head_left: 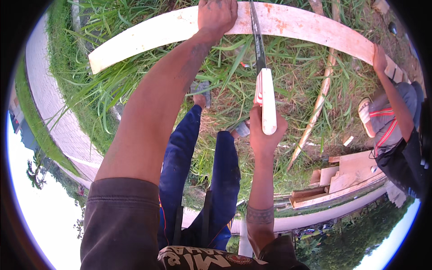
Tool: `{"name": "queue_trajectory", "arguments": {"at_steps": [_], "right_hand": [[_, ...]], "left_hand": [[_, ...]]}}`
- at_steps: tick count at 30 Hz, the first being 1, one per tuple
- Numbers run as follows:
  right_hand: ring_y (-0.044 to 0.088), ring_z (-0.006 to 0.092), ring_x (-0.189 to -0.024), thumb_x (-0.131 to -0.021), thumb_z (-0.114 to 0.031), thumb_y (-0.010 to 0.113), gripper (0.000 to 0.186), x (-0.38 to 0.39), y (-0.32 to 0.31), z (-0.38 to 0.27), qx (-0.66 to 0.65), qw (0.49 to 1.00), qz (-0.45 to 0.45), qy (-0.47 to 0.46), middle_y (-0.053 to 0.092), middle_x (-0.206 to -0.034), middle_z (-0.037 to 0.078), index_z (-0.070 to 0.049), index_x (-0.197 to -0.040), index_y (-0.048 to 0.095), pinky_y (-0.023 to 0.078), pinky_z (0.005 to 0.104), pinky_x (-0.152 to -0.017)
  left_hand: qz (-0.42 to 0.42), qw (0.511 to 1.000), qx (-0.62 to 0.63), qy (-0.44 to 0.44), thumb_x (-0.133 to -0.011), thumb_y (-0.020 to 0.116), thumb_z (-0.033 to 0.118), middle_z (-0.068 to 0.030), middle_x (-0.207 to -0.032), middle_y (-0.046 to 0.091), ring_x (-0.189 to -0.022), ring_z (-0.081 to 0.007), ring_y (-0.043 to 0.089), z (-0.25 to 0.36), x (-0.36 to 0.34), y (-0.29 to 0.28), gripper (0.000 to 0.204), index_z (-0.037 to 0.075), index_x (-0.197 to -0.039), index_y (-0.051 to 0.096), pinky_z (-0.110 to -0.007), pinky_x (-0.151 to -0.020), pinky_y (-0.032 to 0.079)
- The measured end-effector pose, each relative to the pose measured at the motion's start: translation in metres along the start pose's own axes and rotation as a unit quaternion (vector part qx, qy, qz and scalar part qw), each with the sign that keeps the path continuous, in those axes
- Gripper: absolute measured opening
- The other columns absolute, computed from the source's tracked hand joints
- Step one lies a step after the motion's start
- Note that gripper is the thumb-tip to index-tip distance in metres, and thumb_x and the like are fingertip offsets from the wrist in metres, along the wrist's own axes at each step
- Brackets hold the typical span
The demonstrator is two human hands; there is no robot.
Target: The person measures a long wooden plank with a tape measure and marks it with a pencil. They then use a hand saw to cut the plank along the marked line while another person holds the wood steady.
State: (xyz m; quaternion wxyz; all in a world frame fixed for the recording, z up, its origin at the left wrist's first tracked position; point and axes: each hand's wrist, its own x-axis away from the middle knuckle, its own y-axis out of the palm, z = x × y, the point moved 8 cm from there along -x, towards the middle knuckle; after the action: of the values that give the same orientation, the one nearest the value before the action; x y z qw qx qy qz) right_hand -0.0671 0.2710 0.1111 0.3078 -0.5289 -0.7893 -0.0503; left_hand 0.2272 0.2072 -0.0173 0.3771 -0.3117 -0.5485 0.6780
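Observation:
A long pale wooden board stretches across the top of the view and looks curved through the lens. My left hand grips it near the middle, its fingers bent over the far edge. Just to the right, the dark blade of a handsaw crosses the board, teeth too small to make out. My right hand is closed round the saw's white and red handle, on the near side of the board. Another person's hand holds the board towards its right end.
Tall grass grows under the board and round my feet. A thin wooden pole lies right of the saw. The other person's sandalled foot is at the right. Stacked boards lie nearer on that side; a paved path runs along the left.

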Motion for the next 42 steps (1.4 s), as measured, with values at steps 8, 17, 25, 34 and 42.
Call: {"name": "queue_trajectory", "arguments": {"at_steps": [8, 17, 25, 34, 42], "right_hand": [[0.062, 0.0084, -0.055, -0.079, 0.006, 0.067, 0.005, 0.131, -0.072, -0.014, 0.167, 0.986, -0.015, -0.013, 0.062, -0.06, 0.006, 0.003, -0.078, 0.071, 0.047, 0.0249, -0.053], [0.051, 0.0044, -0.053, -0.084, -0.001, 0.074, 0.012, 0.023, -0.019, -0.017, 0.092, 0.995, 0.001, -0.029, 0.056, -0.058, 0.001, 0.004, -0.075, 0.066, 0.038, 0.0262, -0.047], [0.058, 0.0074, -0.053, -0.083, 0.002, 0.07, 0.004, 0.066, -0.045, -0.05, 0.106, 0.993, 0.034, -0.044, 0.061, -0.06, 0.003, 0.006, -0.083, 0.072, 0.046, 0.0258, -0.05], [0.063, 0.0081, -0.057, -0.081, 0.003, 0.073, 0.003, 0.079, -0.038, -0.026, 0.094, 0.995, 0.014, -0.039, 0.065, -0.062, 0.006, 0.003, -0.084, 0.072, 0.05, 0.0252, -0.055], [0.054, 0.0027, -0.054, -0.083, 0.002, 0.074, 0.009, 0.026, -0.019, -0.007, 0.048, 0.996, 0.025, -0.07, 0.06, -0.06, 0.001, 0.003, -0.077, 0.067, 0.042, 0.0249, -0.048]], "left_hand": [[0.013, 0.989, 0.037, -0.144, -0.103, 0.046, 0.046, -0.0173, -0.102, 0.076, -0.109, -0.0371, 0.067, -0.031, 0.007, 0.012, 0.05, 0.007, -0.102, 0.077, -0.052, -0.103, 0.042], [-0.009, 0.996, 0.005, -0.093, -0.103, 0.046, 0.04, -0.0184, -0.092, 0.076, -0.097, -0.0381, 0.069, -0.02, -0.002, 0.003, 0.044, 0.008, -0.094, 0.075, -0.054, -0.095, 0.046], [0.013, 0.994, 0.011, -0.112, -0.102, 0.047, 0.041, -0.0208, -0.089, 0.074, -0.085, -0.041, 0.071, -0.038, -0.016, 0.018, 0.045, 0.006, -0.092, 0.074, -0.055, -0.086, 0.052], [0.004, 0.995, -0.003, -0.099, -0.1, 0.051, 0.044, -0.0223, -0.081, 0.072, -0.082, -0.0422, 0.069, -0.039, -0.017, 0.028, 0.049, 0.003, -0.087, 0.075, -0.057, -0.082, 0.052], [0.019, 0.995, -0.018, -0.099, -0.102, 0.05, 0.038, -0.0173, -0.079, 0.072, -0.079, -0.0384, 0.069, -0.038, -0.011, 0.024, 0.042, 0.007, -0.084, 0.072, -0.054, -0.074, 0.051]]}}
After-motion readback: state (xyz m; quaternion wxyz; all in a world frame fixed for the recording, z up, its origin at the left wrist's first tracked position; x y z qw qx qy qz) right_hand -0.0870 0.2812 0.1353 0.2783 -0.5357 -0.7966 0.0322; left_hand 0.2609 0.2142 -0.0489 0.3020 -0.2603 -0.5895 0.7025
